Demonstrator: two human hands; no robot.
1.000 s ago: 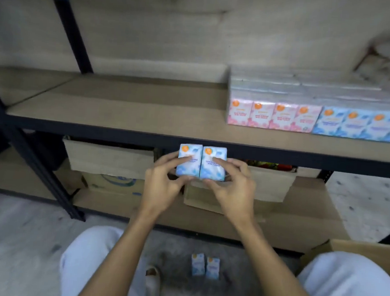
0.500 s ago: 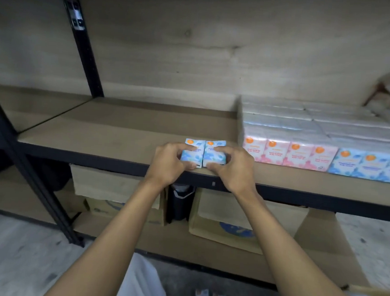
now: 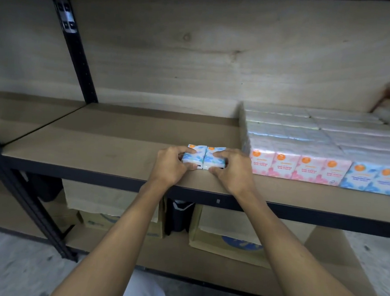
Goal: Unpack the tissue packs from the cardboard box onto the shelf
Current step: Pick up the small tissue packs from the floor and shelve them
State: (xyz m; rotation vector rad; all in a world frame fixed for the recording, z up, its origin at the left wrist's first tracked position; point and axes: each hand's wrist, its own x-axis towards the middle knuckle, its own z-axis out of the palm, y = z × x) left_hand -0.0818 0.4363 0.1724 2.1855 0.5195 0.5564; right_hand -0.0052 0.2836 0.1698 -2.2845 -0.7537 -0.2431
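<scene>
Two small blue-and-white tissue packs [image 3: 203, 156] stand side by side on the wooden shelf [image 3: 109, 150], just left of the stocked rows. My left hand [image 3: 170, 165] grips the left pack and my right hand [image 3: 230, 170] grips the right one, thumbs low at the front, fingers over the tops. Pink rose-scented tissue packs [image 3: 299, 167] and blue tissue packs [image 3: 378, 179] fill the shelf's right side in several rows. The cardboard box being unpacked is not in view.
A black upright post [image 3: 76, 52] stands at the shelf's back left. Below, the lower shelf holds cardboard boxes [image 3: 226, 241] and a dark container [image 3: 179, 216]. The left half of the middle shelf is bare wood. A plywood wall backs the shelf.
Both hands lifted the two blue packs from below shelf level up onto the shelf and slid them right, close to the pink packs. The camera rose with them.
</scene>
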